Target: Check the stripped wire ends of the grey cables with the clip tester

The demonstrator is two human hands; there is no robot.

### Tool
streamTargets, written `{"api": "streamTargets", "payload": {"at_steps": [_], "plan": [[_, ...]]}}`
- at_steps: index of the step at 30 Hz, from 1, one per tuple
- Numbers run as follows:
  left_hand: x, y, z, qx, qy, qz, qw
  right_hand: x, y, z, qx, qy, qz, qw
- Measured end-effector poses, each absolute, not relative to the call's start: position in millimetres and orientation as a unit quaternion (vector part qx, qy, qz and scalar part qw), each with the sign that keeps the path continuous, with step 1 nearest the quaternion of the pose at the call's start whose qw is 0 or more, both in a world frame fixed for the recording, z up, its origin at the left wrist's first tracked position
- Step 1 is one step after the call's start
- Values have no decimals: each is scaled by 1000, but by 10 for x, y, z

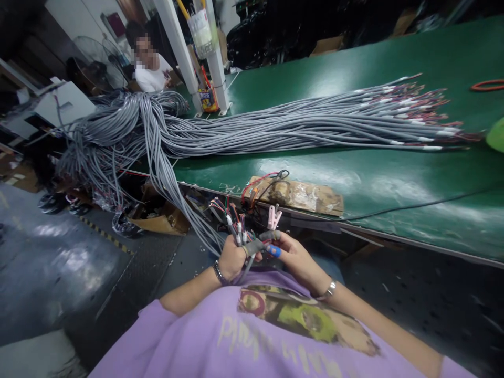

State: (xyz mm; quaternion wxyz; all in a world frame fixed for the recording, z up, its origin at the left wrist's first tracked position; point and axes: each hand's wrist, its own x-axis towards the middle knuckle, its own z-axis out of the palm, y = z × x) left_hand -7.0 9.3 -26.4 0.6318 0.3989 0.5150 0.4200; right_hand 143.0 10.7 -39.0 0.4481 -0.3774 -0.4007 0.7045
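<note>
My left hand [232,258] is closed round a bunch of grey cables [185,210], whose ends stick up above the fist with white sleeves and thin coloured wires [232,212]. A grey wrap covers one of its fingers. My right hand [297,257], with a blue wrap on the thumb and a grey one on the index finger, pinches thin wires of a cable beside the left fingertips. The exact wire ends are too small to make out. Just beyond the right fingers stands a pink clothespin [274,217] near the table edge.
Many grey cables [252,131] lie along the green table [378,181] and hang off its left end. A worn wooden block [307,195] with red and black leads sits at the near edge. Behind are a white post [218,73] and a seated person [151,68]. Below is a cardboard box [165,220].
</note>
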Motion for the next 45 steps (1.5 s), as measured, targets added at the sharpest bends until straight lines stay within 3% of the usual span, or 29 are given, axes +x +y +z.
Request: {"api": "streamTargets", "payload": {"at_steps": [11, 18, 28, 34, 38, 45], "plan": [[-185, 85, -262, 496, 488, 370, 616, 1336, 196, -257, -389, -385, 739, 393], [-129, 76, -373, 387, 516, 462, 608, 1332, 244, -258, -415, -425, 681, 428], [-79, 84, -282, 353, 526, 483, 604, 1365, 205, -381, -437, -381, 690, 433], [-65, 115, -159, 360, 498, 469, 634, 1514, 297, -503, -414, -247, 733, 481], [-36, 153, -120, 377, 477, 438, 662, 1511, 410, -430, -376, -273, 754, 465], [33, 222, -127, 398, 461, 418, 674, 1389, 457, -399, -414, -345, 651, 534]]}}
